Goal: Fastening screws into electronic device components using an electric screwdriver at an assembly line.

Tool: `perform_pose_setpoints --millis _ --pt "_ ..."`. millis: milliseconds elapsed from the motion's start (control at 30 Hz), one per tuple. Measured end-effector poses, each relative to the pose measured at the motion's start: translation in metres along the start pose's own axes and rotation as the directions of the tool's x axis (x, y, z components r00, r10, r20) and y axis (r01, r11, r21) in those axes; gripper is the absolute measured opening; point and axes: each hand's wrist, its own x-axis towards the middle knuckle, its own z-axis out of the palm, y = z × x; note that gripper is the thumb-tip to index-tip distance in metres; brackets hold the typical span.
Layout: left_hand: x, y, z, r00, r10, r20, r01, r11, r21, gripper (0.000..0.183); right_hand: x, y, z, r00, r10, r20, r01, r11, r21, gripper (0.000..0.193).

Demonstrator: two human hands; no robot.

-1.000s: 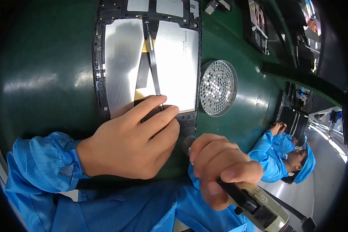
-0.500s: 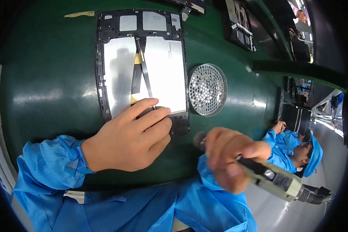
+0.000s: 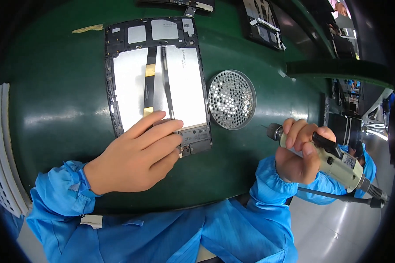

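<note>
A tablet chassis (image 3: 186,101) with a black frame and bright silver plates lies in front of me. Down its middle runs a black flat cable (image 3: 149,83) with gold patches, beside a thinner dark ribbon cable (image 3: 167,83). My left hand (image 3: 138,153) rests over the chassis's lower end, fingers stretched out; the fingertips touch it near the cables' lower ends. My right hand (image 3: 300,151) is wrapped round a pale green electric screwdriver (image 3: 333,164), tilted, its bit pointing left. Between chassis and screwdriver stands a round metal dish (image 3: 231,100) with a pattern of many holes.
A green work surface (image 3: 66,87) spreads beneath everything. More device parts (image 3: 265,26) lie at the far right. A yellowish strip (image 3: 87,29) lies at the far left. White racks (image 3: 6,144) stand at the left edge. A co-worker's blue sleeve (image 3: 322,186) shows at right.
My right hand and the screwdriver have moved right and farther from me, clear of the chassis. My left hand and the chassis appear slightly farther left. The two cables sit differently.
</note>
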Motion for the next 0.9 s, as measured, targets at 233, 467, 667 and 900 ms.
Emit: perform_pose_setpoints --millis 233,467,667,900 --pt "-0.002 0.029 -0.01 0.898 -0.432 0.082 0.377 0.852 0.363 0.073 0.002 0.014 0.005 0.978 0.051 -0.201 -0.026 0.992 0.125 0.036" --pt "-0.013 0.04 0.009 0.863 -0.505 -0.007 0.472 0.801 0.369 0.072 -0.003 0.018 0.0 0.975 0.048 -0.215 -0.027 0.995 0.098 0.035" --pt "-0.016 0.066 0.023 0.815 -0.575 -0.074 0.545 0.716 0.436 0.071 -0.007 0.026 -0.008 0.967 0.026 -0.252 -0.001 0.995 0.098 0.034" --pt "-0.053 0.018 -0.044 0.669 -0.698 -0.256 0.73 0.554 0.4 0.064 -0.009 0.032 -0.026 0.963 -0.003 -0.269 0.018 0.998 0.055 0.032"
